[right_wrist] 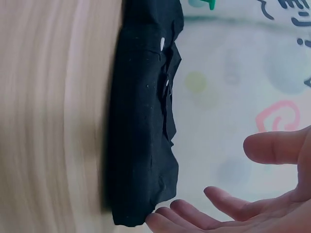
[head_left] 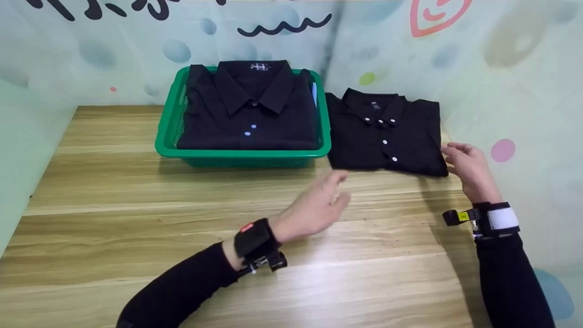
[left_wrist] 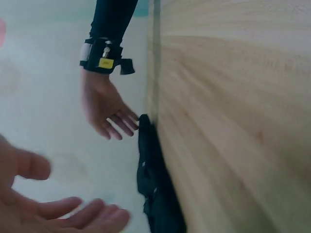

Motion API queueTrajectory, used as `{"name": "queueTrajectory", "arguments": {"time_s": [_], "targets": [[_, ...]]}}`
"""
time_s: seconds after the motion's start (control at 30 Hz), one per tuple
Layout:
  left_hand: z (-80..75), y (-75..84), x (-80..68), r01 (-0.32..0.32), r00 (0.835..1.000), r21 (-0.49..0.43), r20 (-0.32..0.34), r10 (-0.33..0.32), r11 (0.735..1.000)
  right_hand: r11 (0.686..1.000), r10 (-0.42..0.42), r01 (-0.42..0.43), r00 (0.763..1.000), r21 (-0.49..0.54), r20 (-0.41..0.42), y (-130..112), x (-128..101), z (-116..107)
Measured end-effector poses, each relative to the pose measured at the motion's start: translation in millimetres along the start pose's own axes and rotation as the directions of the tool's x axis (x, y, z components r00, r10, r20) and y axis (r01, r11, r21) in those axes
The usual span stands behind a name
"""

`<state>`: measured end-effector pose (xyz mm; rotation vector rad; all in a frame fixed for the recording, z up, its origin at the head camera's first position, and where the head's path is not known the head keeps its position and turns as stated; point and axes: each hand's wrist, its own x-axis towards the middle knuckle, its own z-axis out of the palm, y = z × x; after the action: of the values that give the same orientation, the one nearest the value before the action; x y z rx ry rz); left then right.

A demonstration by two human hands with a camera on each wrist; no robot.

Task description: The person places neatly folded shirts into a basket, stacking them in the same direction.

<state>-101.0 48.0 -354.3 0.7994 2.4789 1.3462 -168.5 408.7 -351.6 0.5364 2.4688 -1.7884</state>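
A folded black shirt [head_left: 364, 146] with white buttons lies on the table, right of a green basket [head_left: 246, 153]. My right hand [head_left: 469, 168] is at this shirt's right edge, fingertips right at the cloth and thumb spread away in the right wrist view. My left hand [head_left: 314, 207], a little blurred, hovers in front of the basket and the shirt's near left corner. Its fingers are loosely bent with nothing between them. Another folded black shirt [head_left: 273, 127], with a wide collar and pale blue buttons, fills the basket.
The wooden table [head_left: 136, 255] spreads out in front of the basket. A pale printed backdrop [head_left: 387, 50] with coloured spots and black lettering rises behind and on both sides. A light blue strip [head_left: 314, 94] shows inside the basket's right wall.
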Motion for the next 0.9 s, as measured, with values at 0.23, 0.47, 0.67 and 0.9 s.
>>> {"name": "queueTrajectory", "arguments": {"time_s": [0.23,0.47,0.67,0.9], "targets": [[24.2,-15.7,19.7,0.194,0.969,0.132,0.127,-0.211,0.972,0.994,0.064,-0.058,0.997,0.094,-0.054,8,4,4],[36.9,-29.0,56.0,0.308,0.948,-0.032,-0.077,-0.310,0.951,0.951,0.093,-0.084,0.996,0.297,-0.016,21,12,-6],[47.2,-27.4,81.5,0.362,0.900,-0.216,-0.172,-0.400,0.907,0.838,0.113,-0.121,0.992,0.531,0.048,32,11,-20],[50.3,-28.8,91.1,0.393,0.868,-0.214,-0.234,-0.438,0.894,0.764,0.134,-0.183,0.983,0.619,0.125,37,10,-19]]}}
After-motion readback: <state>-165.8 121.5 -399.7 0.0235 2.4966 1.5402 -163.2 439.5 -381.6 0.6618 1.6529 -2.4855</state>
